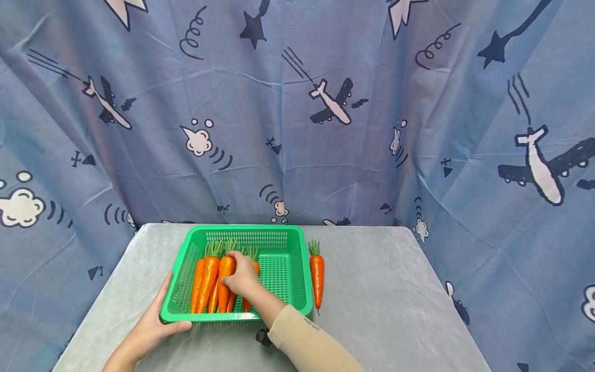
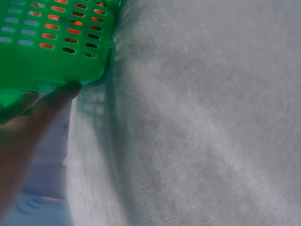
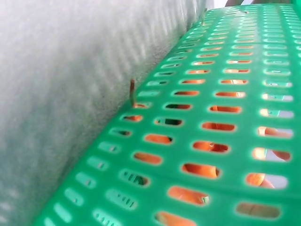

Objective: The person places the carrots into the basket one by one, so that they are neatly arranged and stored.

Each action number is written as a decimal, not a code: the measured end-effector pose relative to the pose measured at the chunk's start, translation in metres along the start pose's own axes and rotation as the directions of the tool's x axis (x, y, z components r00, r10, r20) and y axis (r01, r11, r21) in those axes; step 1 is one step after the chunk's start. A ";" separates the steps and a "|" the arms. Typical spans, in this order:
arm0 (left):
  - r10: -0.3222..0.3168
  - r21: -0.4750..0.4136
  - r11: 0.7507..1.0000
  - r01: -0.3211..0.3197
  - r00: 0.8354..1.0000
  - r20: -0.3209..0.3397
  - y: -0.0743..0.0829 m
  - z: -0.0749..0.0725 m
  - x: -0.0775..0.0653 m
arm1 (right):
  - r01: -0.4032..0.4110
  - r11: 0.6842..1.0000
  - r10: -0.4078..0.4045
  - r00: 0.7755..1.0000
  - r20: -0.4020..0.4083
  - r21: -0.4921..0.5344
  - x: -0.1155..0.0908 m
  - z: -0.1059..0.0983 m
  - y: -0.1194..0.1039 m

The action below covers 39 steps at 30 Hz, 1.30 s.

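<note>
A green plastic basket (image 1: 301,279) holds several orange carrots (image 1: 209,274) with green tops, lying side by side in its left half. In the head view my right hand (image 1: 243,275) reaches over the front rim and grips one carrot (image 1: 226,271) near its top end. My left hand (image 1: 151,323) is spread at the basket's front left corner, fingers straight along the left side and thumb at the front rim. The left wrist view shows fingers (image 2: 61,96) touching the green rim. Carrots show through slots in the basket wall (image 3: 188,127) in the right wrist view; the right hand's grip is hidden there.
One carrot (image 1: 317,276) lies on the grey table (image 1: 372,299), just right of the basket. A small black object (image 1: 263,337) shows beneath the right forearm. A blue patterned curtain (image 1: 297,129) hangs behind and around the table.
</note>
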<state>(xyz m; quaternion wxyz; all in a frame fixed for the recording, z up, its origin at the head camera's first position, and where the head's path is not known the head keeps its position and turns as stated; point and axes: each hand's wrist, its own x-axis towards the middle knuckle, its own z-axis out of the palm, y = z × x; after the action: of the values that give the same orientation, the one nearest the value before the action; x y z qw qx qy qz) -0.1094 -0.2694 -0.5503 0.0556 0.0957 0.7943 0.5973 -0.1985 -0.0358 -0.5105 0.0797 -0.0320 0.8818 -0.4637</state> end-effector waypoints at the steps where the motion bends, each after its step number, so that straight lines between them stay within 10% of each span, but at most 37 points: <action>1: 0.004 0.001 1.000 -0.004 1.000 -0.002 0.000 0.000 0.000 | 0.001 1.000 -0.001 1.000 -0.001 0.002 0.000 0.000 0.000; 21: 0.027 0.002 1.000 -0.027 1.000 -0.002 -0.003 -0.001 0.000 | 0.020 0.984 -0.024 0.999 0.021 0.176 -0.004 -0.034 0.008; 39: -0.018 -0.014 1.000 0.018 1.000 0.004 0.001 0.000 -0.001 | 0.039 0.936 -0.064 0.996 0.060 0.350 -0.030 -0.106 0.020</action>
<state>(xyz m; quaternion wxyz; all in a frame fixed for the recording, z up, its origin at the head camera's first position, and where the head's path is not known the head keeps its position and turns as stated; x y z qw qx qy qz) -0.1083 -0.2691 -0.5492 0.0632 0.0890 0.7910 0.6020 -0.1866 0.0653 -0.4645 0.1030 -0.0568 0.7814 -0.6128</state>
